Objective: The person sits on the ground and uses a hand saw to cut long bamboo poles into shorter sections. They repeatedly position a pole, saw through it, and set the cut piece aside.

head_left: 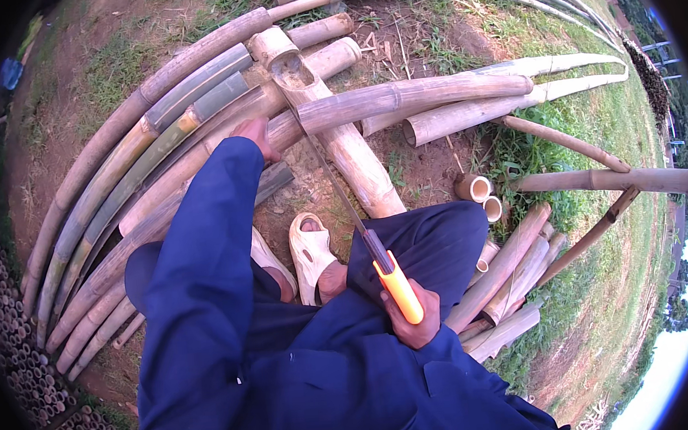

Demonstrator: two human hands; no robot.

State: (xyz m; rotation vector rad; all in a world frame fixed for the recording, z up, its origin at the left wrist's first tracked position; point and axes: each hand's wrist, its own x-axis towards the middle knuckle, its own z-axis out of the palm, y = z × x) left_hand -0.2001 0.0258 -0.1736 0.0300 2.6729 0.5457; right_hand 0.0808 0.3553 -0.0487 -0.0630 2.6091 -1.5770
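My right hand (418, 318) is closed round the orange handle of a hand saw (398, 286), low by my right knee. The saw's long thin blade slants up and away to the left and lies against a bamboo pole (415, 94). This pole rests across a thicker notched bamboo piece (352, 159) lying on the ground. My left hand (257, 139) grips the pole just left of the blade. Its fingers are partly hidden by the sleeve and the pole.
Several long bamboo poles (150, 128) lie side by side at the left. Short bamboo pieces (513, 275) are piled on grass by my right knee, near small cut cups (474, 187). A bamboo frame (602, 181) stands at the right. Cut bamboo ends are stacked at the lower left.
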